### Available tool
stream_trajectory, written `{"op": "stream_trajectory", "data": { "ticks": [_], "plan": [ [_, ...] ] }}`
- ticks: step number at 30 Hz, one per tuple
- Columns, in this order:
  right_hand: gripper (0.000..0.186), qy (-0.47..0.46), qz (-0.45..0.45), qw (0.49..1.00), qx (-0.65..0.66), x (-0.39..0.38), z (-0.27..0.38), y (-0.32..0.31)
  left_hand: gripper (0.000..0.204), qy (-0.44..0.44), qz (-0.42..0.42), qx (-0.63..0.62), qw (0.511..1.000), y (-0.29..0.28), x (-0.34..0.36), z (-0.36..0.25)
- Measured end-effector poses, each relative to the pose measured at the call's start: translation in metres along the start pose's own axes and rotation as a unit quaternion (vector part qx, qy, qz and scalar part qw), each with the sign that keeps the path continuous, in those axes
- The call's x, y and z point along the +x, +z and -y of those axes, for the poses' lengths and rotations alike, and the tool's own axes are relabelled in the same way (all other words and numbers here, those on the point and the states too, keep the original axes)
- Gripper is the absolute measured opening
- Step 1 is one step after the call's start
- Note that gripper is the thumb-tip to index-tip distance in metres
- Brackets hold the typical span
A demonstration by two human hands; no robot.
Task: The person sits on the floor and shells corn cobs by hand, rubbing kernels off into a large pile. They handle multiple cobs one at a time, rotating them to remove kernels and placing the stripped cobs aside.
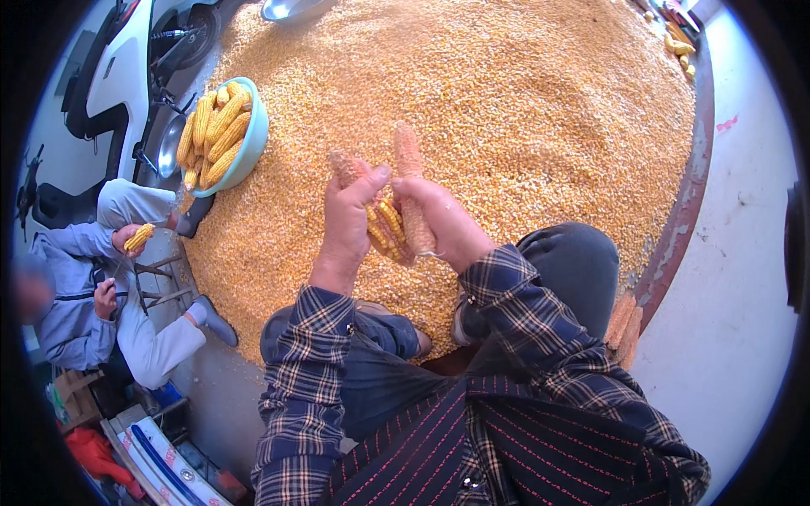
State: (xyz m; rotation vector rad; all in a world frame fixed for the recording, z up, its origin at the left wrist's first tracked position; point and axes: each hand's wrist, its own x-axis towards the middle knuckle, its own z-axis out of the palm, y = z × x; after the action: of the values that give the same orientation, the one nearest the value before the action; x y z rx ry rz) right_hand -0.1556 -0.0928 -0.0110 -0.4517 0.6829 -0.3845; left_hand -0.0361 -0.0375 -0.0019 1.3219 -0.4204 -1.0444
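Observation:
My left hand (348, 221) grips a corn cob (381, 226) that still has yellow kernels on its lower part, its bare tip poking up past my thumb. My right hand (443, 226) holds a stripped, bare cob (410, 164) upright, pressed against the kernelled cob. Both hands are over a very large heap of loose corn kernels (506, 110) spread on the ground in front of me.
A light-blue basin (251, 143) full of whole corn cobs sits at the heap's left edge. A seated person at left holds a cob (139, 237). A metal bowl (287, 8) lies at the top. Bare cobs (624, 325) lie by my right knee. A scooter (118, 76) stands far left.

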Motion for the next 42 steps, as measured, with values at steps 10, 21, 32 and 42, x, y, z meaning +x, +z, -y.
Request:
{"op": "stream_trajectory", "data": {
  "ticks": [10, 21, 32, 42],
  "plan": [
    [0.028, 0.015, 0.005, 0.999, 0.042, 0.019, -0.02, -0.013, 0.01, 0.015, 0.028, 0.092, 0.995, 0.013, -0.009, 0.006],
    [0.024, -0.025, 0.017, 0.999, -0.044, 0.01, -0.011, -0.009, 0.034, 0.085, 0.029, 0.155, 0.984, 0.016, -0.007, 0.0],
    [0.024, 0.028, 0.027, 0.999, 0.017, 0.0, 0.008, -0.009, 0.043, 0.087, 0.079, 0.155, 0.981, 0.005, 0.0, 0.008],
    [0.025, 0.021, 0.025, 0.997, 0.065, 0.02, -0.011, -0.018, 0.05, 0.091, 0.037, 0.216, 0.971, 0.016, -0.008, 0.016]
  ]
}}
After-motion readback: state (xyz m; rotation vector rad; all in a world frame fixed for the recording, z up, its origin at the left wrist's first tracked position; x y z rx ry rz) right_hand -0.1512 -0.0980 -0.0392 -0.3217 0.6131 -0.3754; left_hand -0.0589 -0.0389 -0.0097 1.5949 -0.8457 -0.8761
